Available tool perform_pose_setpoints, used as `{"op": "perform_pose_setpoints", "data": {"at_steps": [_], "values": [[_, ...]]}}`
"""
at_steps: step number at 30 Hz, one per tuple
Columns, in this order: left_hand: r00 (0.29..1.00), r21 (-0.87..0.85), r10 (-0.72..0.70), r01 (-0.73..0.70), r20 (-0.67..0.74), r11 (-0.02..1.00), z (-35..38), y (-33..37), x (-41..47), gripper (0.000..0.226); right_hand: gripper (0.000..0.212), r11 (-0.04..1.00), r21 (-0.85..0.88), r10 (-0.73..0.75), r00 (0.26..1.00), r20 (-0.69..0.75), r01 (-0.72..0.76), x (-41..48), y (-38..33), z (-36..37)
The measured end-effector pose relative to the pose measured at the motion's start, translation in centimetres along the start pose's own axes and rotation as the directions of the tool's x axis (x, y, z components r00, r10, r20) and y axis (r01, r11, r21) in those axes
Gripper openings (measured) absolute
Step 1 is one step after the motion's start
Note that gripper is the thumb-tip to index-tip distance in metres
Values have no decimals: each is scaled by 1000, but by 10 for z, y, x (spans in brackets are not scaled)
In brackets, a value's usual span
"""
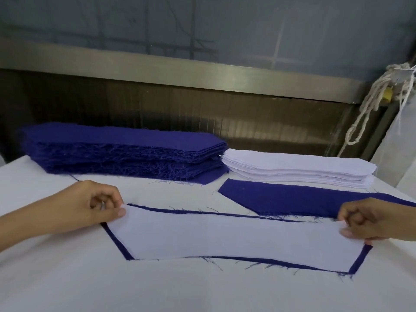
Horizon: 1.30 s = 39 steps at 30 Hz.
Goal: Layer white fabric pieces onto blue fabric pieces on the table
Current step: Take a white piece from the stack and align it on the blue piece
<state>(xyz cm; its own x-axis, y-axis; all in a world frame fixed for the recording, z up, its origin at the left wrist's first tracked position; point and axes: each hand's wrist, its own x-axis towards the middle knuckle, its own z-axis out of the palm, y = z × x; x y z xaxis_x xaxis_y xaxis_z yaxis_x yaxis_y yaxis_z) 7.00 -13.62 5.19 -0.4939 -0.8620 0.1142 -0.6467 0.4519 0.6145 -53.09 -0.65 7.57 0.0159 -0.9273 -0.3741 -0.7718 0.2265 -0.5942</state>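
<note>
One white fabric piece (236,237) is laid over a blue fabric piece (117,242) near the front edge of the surface (67,278). The blue is seen only as a thin border at the left, front and right sides and as a narrow line along the back. The left end of the white piece is pinched by the left hand (96,208), thumb against curled fingers. The right end is pinched in the same way by the right hand (376,221). The border is uneven, wider at the front right than along the back, so the piece is judged to be in its final alignment and not yet let go.

A second blue piece (304,202) lies uncovered just behind this pair, toward the right edge of the surface, with part of it hidden by the right hand. No white piece has been laid on it, so it is taken to be the next one to cover.

Along the back edge, a tall stack of blue pieces (121,149) sits at the left. A lower stack of white pieces (299,170) is set just beside it at the right. No pile of finished pairs is seen. With both stacks so thick, the task is judged to be at an early stage: one pair is nearly done, one blue piece is waiting, and most of the work is left.
</note>
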Motion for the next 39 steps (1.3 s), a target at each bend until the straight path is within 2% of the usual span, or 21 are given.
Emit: {"op": "perform_pose_setpoints", "data": {"at_steps": [8,15,19,22,26,29,31,32,36,39], "values": [[1000,2,-29,29,-2,1000,0,12,-3,34,43,1000,-1,12,1000,-27,-12,11,18,-3],[999,25,-34,34,-16,999,-2,10,-3,33,45,992,-105,62,993,-101,-72,16,43,-11],[998,35,-38,40,-51,999,-5,8,-2,32,49,987,-130,80,988,-130,-97,23,71,-21],[990,106,-1,16,-141,994,-6,8,-1,25,54,989,-124,66,988,-137,-83,24,75,-25],[931,190,115,-50,-347,980,-11,10,3,16,51,999,-17,28,993,-113,-30,20,38,-17],[880,221,192,-103,-434,970,-16,15,10,16,34,999,38,-18,997,-77,21,19,-14,-1],[854,268,240,-124,-462,955,-19,18,18,16,12,996,-18,-86,987,-132,85,19,-52,10],[838,312,269,-126,-474,942,-21,20,23,16,8,990,-57,-139,976,-168,131,21,-67,14],[770,441,361,-115,-526,890,-35,24,48,19,13,961,-174,-259,921,-292,216,40,-125,25],[785,483,320,-31,-530,875,-44,24,69,21,15,942,-199,-330,859,-391,271,64,-167,32]]}}
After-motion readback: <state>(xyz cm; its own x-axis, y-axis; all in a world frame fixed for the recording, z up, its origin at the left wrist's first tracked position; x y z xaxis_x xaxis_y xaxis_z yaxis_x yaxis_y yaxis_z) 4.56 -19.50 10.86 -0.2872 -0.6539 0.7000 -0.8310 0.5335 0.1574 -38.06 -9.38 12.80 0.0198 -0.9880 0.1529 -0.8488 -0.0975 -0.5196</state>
